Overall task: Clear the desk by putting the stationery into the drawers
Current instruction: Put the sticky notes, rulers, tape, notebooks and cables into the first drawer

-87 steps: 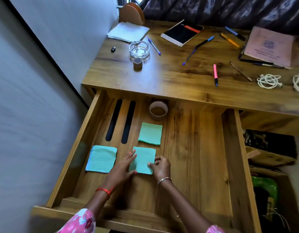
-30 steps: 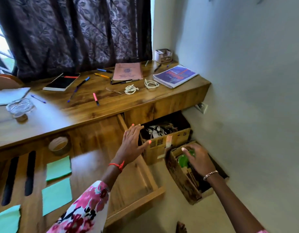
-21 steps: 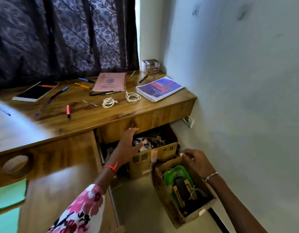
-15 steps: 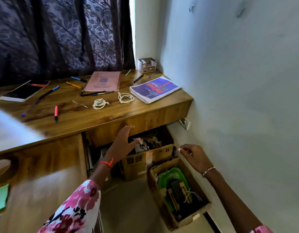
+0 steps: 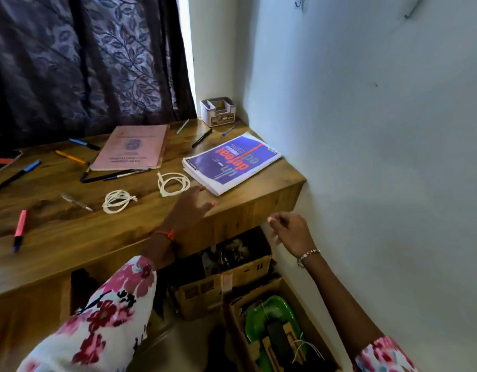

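My left hand (image 5: 187, 208) hovers with spread fingers over the front edge of the wooden desk (image 5: 70, 234), just short of a blue-covered book (image 5: 232, 161) and a white coiled cord (image 5: 173, 182). It holds nothing. My right hand (image 5: 289, 232) is raised in front of the shut right drawer front (image 5: 248, 213), fingers loosely bent and empty. On the desk lie a pink folder (image 5: 134, 147), a second white cord (image 5: 117, 201), a pink highlighter (image 5: 19, 228) and several pens (image 5: 111, 175).
A white desk organiser (image 5: 218, 110) stands in the back corner by the wall. Under the desk sit two open cardboard boxes, one with dark clutter (image 5: 224, 285) and one with a green object (image 5: 272, 326). A dark curtain hangs behind.
The view swung right, away from the open left drawer with green notes. My left hand rose from under the desk to its front edge; my right hand lifted from the box to the drawer front.
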A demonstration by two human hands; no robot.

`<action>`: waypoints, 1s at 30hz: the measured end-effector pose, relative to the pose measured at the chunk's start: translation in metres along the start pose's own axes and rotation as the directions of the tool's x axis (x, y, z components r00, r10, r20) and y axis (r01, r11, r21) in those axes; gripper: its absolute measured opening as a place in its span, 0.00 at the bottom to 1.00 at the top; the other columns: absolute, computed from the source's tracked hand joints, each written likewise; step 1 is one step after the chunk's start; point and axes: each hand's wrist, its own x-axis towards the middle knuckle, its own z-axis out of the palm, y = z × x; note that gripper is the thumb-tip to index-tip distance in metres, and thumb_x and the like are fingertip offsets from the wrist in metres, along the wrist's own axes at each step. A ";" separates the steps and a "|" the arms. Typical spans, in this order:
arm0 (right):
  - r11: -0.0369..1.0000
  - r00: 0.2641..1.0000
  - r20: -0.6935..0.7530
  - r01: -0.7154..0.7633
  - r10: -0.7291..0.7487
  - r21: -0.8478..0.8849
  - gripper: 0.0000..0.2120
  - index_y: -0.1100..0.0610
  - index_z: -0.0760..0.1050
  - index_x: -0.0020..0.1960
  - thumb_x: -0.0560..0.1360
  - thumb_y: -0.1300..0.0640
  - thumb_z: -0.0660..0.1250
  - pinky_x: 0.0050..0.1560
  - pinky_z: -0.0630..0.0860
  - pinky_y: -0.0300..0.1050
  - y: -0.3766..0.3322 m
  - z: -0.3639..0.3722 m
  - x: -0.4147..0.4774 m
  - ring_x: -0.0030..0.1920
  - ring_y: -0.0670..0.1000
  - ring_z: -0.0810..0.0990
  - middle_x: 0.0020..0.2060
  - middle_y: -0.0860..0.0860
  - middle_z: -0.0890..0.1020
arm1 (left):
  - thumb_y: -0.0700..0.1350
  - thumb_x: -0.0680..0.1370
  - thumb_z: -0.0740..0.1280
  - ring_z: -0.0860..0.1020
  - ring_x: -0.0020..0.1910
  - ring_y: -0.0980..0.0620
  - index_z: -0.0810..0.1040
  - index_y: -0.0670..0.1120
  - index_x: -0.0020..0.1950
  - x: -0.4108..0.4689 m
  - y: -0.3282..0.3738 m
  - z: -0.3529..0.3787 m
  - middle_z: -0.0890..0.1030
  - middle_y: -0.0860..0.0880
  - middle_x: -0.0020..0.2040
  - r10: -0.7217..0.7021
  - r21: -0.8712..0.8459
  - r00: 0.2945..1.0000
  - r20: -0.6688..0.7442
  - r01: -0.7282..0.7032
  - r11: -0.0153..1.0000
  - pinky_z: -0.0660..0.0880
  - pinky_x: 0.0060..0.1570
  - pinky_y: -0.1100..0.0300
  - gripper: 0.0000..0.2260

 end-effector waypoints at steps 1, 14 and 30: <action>1.000 1.000 -0.012 -0.019 0.019 0.011 0.07 0.63 0.77 0.48 0.76 0.59 0.63 0.22 0.73 0.32 -0.001 0.003 0.019 0.21 0.38 0.75 0.32 0.55 0.78 | 0.44 0.75 0.68 0.69 0.66 0.43 0.68 0.37 0.67 0.022 -0.003 0.002 0.71 0.39 0.66 -0.009 -0.005 1.000 0.011 0.009 1.000 0.62 0.64 0.57 0.24; 0.898 0.911 -0.091 -0.373 0.403 0.234 0.08 0.64 0.74 0.38 0.73 0.60 0.66 0.25 0.74 0.40 -0.010 0.052 0.220 0.19 0.50 0.76 0.28 0.60 0.78 | 0.48 0.74 0.69 0.68 0.65 0.40 0.65 0.36 0.67 0.227 -0.053 -0.005 0.69 0.36 0.67 -0.118 0.115 0.989 0.094 0.107 0.988 0.66 0.64 0.51 0.28; 0.717 0.794 -0.149 -0.430 0.590 0.549 0.12 0.66 0.75 0.50 0.67 0.68 0.70 0.46 0.78 0.51 -0.001 0.083 0.265 0.44 0.57 0.79 0.47 0.60 0.80 | 0.56 0.73 0.67 0.73 0.59 0.39 0.72 0.39 0.61 0.268 -0.073 0.018 0.75 0.38 0.62 -0.333 0.182 0.936 0.116 0.309 0.933 0.72 0.58 0.49 0.25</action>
